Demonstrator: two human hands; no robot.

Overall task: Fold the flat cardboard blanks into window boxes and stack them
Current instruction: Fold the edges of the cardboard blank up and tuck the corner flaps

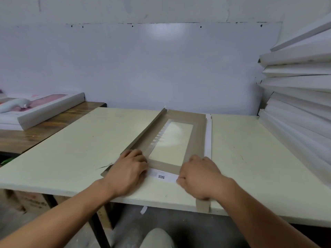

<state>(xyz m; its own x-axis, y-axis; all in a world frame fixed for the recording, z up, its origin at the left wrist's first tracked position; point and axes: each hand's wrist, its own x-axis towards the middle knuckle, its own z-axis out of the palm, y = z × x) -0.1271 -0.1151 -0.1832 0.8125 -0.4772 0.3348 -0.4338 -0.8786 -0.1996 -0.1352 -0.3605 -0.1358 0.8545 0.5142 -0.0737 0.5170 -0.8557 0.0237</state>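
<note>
1. a flat cardboard blank [198, 133] with a clear window [172, 140] lies on the pale surface [71, 149], running away from the person, its near end at the front edge.
2. the blank's left side flap [145, 131] stands partly raised; a white strip [208, 135] runs along its right side.
3. the left hand [128, 172] rests on the near left corner, its grip curled down over the cardboard.
4. the right hand [198, 178] has its grip pinching the near white flap [163, 176], printed "sgs".
5. folded white boxes [300, 86] are stacked at the right, against the wall.
6. another box [44, 110] lies on the wooden bench at the left.
</note>
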